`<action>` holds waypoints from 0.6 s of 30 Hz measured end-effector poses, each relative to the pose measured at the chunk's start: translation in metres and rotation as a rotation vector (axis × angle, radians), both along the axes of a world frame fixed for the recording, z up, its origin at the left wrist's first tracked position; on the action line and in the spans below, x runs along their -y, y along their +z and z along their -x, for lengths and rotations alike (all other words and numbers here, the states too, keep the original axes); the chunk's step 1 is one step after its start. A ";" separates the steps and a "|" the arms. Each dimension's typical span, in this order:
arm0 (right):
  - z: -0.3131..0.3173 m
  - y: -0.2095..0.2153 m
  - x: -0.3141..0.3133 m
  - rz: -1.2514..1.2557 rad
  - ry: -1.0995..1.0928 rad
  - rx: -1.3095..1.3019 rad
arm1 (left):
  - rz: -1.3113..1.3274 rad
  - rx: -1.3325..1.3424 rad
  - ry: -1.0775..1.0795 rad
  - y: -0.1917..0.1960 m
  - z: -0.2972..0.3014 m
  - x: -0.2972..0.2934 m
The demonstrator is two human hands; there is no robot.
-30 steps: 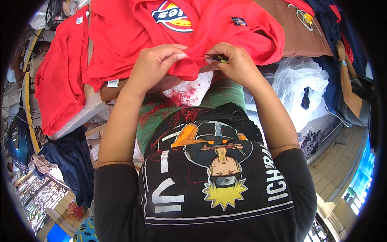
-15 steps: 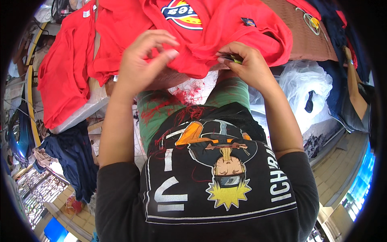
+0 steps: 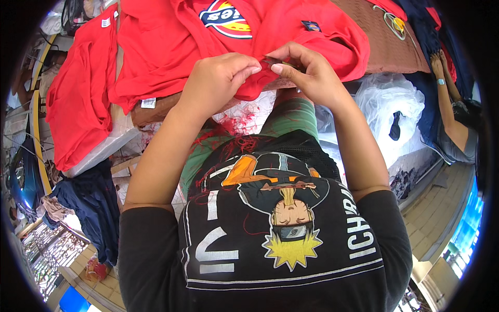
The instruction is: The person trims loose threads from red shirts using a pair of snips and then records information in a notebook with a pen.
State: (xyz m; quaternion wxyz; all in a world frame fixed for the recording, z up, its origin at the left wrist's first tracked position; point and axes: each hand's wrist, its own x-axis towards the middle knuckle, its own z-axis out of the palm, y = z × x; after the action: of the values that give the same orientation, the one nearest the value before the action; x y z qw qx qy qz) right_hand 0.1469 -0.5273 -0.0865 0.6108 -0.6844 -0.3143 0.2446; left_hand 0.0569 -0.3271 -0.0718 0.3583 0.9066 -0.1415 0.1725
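Note:
A red sweatshirt (image 3: 171,47) with a bright printed badge (image 3: 226,20) and a small dark patch (image 3: 311,26) lies spread in front of me. My left hand (image 3: 214,80) is over its near edge, thumb and forefinger pinched together; whatever is between them is too small to make out. Just to the right, my right hand (image 3: 317,75) grips small dark thread snips (image 3: 272,61). Their tip points toward the left fingertips, close by. The palm hides most of the snips.
Another red garment (image 3: 80,99) hangs at the left. Red thread scraps (image 3: 241,122) litter my lap and the pale surface below. Clear plastic wrapping (image 3: 384,104) lies at the right, near a brown quilted cover (image 3: 384,49). At the far right, another person's arm (image 3: 449,104) handles dark cloth.
My left hand has come down and right, its spread fingers closing into a pinch. My right hand has shifted slightly up and left, and the snips' tip now shows. The sweatshirt has shifted slightly left.

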 end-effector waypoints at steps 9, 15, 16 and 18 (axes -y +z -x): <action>0.005 0.019 -0.001 0.192 0.031 0.009 | 0.166 -0.268 0.059 0.000 -0.003 0.000; 0.002 0.013 -0.002 0.216 0.044 0.173 | 0.258 -0.281 0.093 -0.003 -0.005 0.002; 0.002 0.012 -0.003 0.216 0.038 0.197 | 0.276 -0.301 0.104 -0.002 -0.005 0.003; 0.003 0.010 -0.005 0.216 0.028 0.245 | 0.312 -0.340 0.130 0.001 -0.004 0.005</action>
State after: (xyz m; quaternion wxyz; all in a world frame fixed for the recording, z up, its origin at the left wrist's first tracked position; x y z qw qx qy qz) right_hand 0.1443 -0.5223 -0.0762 0.4872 -0.7664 -0.3678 0.2002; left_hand 0.0607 -0.3318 -0.0707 0.5009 0.8634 0.0080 0.0598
